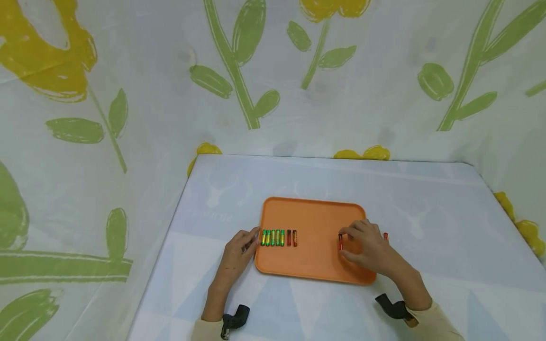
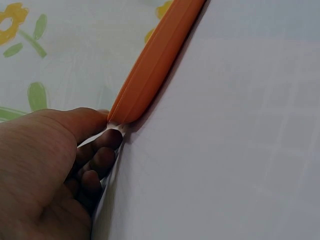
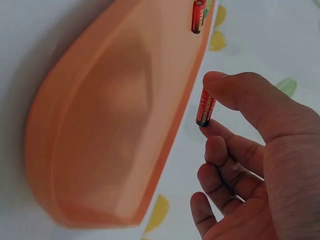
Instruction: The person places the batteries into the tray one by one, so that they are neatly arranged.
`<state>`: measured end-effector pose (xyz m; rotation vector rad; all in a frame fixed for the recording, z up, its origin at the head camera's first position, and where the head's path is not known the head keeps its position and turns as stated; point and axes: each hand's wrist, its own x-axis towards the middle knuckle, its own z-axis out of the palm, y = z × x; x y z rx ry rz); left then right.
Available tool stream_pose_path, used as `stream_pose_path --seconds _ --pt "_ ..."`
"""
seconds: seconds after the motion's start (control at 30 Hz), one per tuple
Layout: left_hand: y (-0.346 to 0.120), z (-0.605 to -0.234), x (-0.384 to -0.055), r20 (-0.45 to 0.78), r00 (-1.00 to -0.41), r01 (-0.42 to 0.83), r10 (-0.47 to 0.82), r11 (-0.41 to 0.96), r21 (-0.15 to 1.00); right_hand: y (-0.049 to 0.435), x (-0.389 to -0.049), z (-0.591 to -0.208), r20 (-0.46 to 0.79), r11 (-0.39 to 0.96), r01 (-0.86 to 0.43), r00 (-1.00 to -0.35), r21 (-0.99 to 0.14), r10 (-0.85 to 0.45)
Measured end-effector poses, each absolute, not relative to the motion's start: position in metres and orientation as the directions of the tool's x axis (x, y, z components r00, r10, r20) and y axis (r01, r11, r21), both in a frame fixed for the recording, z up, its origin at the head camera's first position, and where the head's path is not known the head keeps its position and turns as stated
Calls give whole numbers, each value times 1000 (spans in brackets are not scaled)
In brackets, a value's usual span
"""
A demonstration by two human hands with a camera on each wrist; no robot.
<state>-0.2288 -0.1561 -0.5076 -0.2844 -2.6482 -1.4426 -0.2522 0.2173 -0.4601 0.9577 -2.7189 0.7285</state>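
Observation:
My right hand is over the right part of an orange tray. Between its thumb and index fingertip it pinches a small red battery by the ends; the other fingers are loosely bent. At the tray's left edge, my left hand holds the rim between thumb and index finger, as the left wrist view shows at the tray's side wall. Inside the tray, near that edge, several green-and-gold batteries lie side by side. Two red batteries continue the row on its right.
Another red battery lies on the table just right of the tray, partly behind the right hand. A pale patterned cloth covers the table. Flower-printed curtains hang behind and on the left side.

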Motion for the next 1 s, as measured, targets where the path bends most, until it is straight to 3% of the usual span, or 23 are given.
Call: stream_pose_path --seconds 0.5,0.73,1.0 --pt "-156 -508 -226 178 -978 208 108 544 813 188 -259 -463 287 655 -625 -779 -425 -557" --pt "-149 -514 -214 153 -983 182 98 542 820 179 -245 -468 233 694 -583 -809 -422 -539" --pt "-154 -507 -225 209 -973 230 100 541 809 164 -260 -466 219 696 -571 -817 -435 -533"
